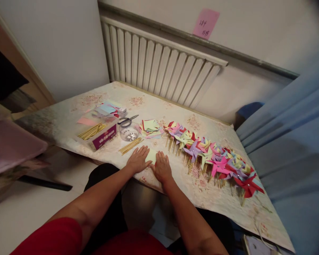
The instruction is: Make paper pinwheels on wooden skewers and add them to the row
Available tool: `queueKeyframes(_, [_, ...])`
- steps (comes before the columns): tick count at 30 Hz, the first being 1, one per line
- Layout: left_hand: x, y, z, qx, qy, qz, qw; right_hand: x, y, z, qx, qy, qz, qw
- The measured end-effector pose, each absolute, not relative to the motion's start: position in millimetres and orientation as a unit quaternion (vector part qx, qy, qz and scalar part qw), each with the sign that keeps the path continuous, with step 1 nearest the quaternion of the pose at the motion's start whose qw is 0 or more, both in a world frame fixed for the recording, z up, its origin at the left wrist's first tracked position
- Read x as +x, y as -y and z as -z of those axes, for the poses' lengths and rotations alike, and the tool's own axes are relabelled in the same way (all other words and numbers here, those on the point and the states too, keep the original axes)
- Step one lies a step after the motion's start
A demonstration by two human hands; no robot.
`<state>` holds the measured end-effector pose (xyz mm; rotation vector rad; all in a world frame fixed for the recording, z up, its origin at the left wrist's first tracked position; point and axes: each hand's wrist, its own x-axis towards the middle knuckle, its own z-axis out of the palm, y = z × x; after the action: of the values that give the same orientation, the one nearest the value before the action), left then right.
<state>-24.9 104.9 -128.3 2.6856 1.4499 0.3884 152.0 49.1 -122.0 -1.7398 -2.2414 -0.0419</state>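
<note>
Both my hands rest flat on a pale green paper square near the table's front edge. My left hand presses its left side, my right hand its right side, fingers spread. Just beyond the left hand lies a small bundle of wooden sticks. A long row of finished paper pinwheels in red, pink, purple, green and yellow stretches to the right of my right hand.
A box of sticks, a clear cup of small shiny pins, scissors, cut paper pieces and a stack of coloured paper lie on the floral tablecloth. A radiator stands behind; blue curtain at right.
</note>
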Motion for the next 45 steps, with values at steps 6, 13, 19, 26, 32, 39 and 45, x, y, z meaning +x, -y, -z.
queueKeyframes(6, [-25,-104,125,0.871,-0.476,-0.120,0.037,157,-30,125,-0.645,0.747,0.031,0.157])
queueKeyframes(13, [-34,-98,123,0.857,-0.484,-0.168,0.052,164,-5,130,-0.680,0.713,0.041,0.166])
queueKeyframes(19, [-57,-77,133,0.820,-0.519,-0.235,0.054,167,2,136,-0.688,0.703,0.048,0.170])
queueKeyframes(26, [-77,-54,141,0.796,-0.533,-0.281,0.067,168,6,139,-0.680,0.708,0.060,0.183])
queueKeyframes(32, [-95,-47,119,0.774,-0.539,-0.310,0.118,169,8,141,-0.678,0.706,0.057,0.195])
queueKeyframes(39, [-103,-36,105,0.743,-0.567,-0.307,0.179,168,8,143,-0.673,0.707,0.075,0.205])
queueKeyframes(45, [-99,-33,103,0.730,-0.573,-0.319,0.190,167,9,142,-0.679,0.705,0.078,0.189])
